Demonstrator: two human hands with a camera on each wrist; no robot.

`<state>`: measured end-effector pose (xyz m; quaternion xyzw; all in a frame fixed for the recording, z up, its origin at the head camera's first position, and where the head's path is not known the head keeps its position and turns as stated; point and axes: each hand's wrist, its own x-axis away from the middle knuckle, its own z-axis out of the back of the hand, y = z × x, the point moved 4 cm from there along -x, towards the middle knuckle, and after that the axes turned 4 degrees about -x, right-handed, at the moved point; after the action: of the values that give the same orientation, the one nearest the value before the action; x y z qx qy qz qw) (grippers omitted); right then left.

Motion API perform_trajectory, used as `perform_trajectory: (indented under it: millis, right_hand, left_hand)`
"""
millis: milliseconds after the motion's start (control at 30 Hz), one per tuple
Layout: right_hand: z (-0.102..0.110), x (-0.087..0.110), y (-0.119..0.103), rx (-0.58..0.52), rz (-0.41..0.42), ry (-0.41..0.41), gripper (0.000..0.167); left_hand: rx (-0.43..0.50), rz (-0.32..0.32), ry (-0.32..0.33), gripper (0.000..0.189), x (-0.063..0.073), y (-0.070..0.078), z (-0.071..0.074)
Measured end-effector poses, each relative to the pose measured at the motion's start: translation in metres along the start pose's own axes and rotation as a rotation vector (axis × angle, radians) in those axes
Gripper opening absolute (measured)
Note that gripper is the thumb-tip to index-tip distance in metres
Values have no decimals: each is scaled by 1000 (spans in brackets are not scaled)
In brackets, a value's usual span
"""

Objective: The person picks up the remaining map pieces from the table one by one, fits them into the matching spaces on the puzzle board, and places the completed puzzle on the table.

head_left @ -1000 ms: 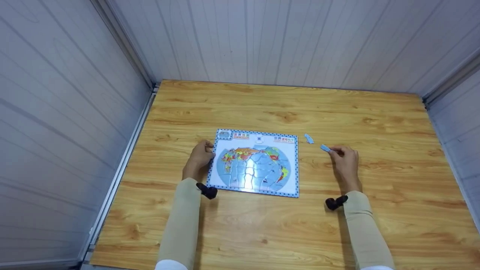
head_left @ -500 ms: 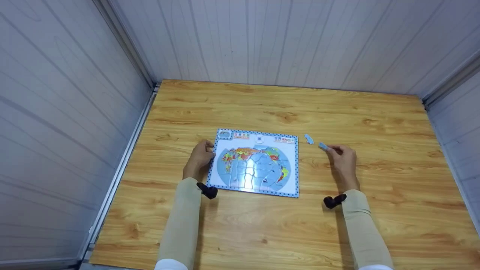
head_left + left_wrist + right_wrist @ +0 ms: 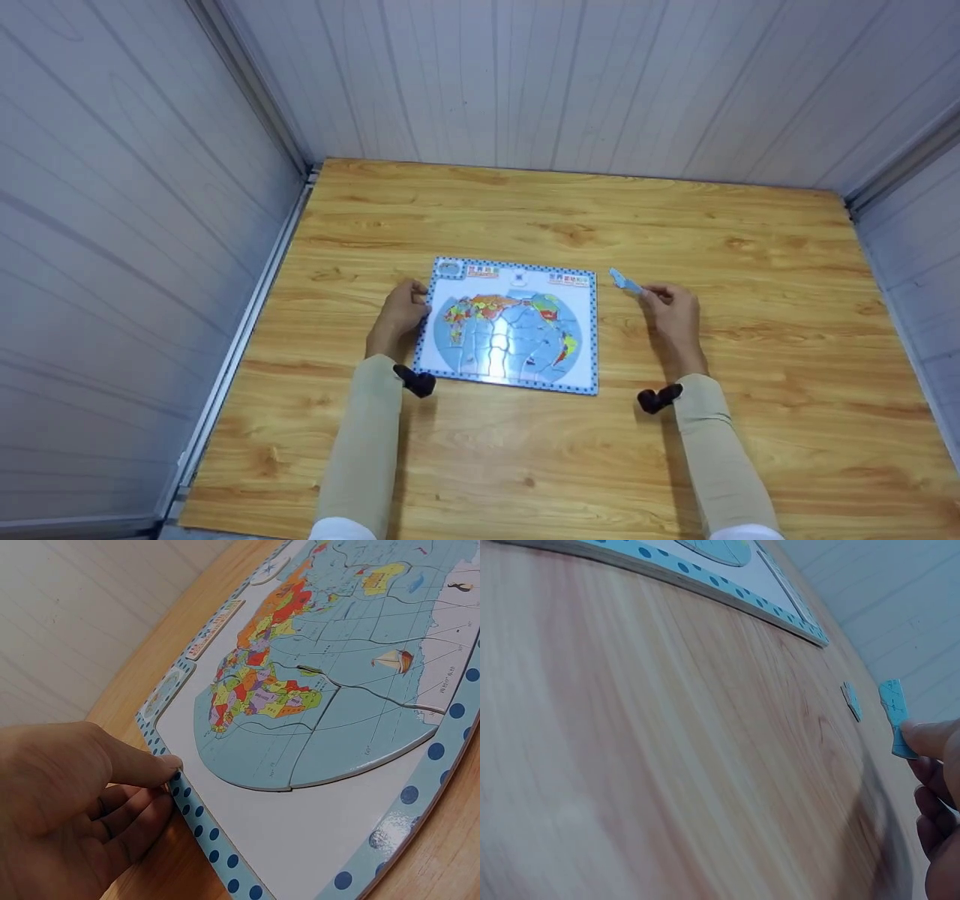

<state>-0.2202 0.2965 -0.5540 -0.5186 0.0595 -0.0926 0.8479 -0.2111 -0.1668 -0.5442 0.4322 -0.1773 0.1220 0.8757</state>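
Note:
A world map jigsaw puzzle board (image 3: 480, 285) with a dotted blue border lies flat on the table. My left hand (image 3: 399, 313) holds its left edge, thumb on the border and the other fingers curled at the side, as the left wrist view shows. To the right of the board, my right hand (image 3: 677, 319) pinches a light blue puzzle piece (image 3: 896, 706) between thumb and fingers, raised above the tabletop. A second blue puzzle piece (image 3: 853, 701) lies on the table between the board and the held one; in the head view the two pieces overlap.
The wood-grain table (image 3: 525, 465) has pale panel walls (image 3: 480, 90) behind it and at both sides. Light glares off the middle of the map. A black wrist camera (image 3: 415, 381) sits at the left cuff, another black camera (image 3: 660, 398) at the right.
My right hand has moved left and slightly away from me with the pinched puzzle piece, closer to the loose piece. The left hand and the board have stayed put.

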Motion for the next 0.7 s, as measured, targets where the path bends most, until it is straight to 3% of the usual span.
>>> perform_trajectory:
  millis: [367, 567, 700]
  right_hand:
    - [-16, 0, -14, 6, 52, -49, 24]
    - [-24, -1, -19, -69, -28, -64, 27]
    - [-29, 0, -23, -61, -48, -90, 31]
  left_hand:
    - [21, 16, -9, 30, 0, -1, 0]
    - [32, 4, -7, 31, 0, -1, -1]
    - [28, 7, -5, 31, -1, -1, -1]
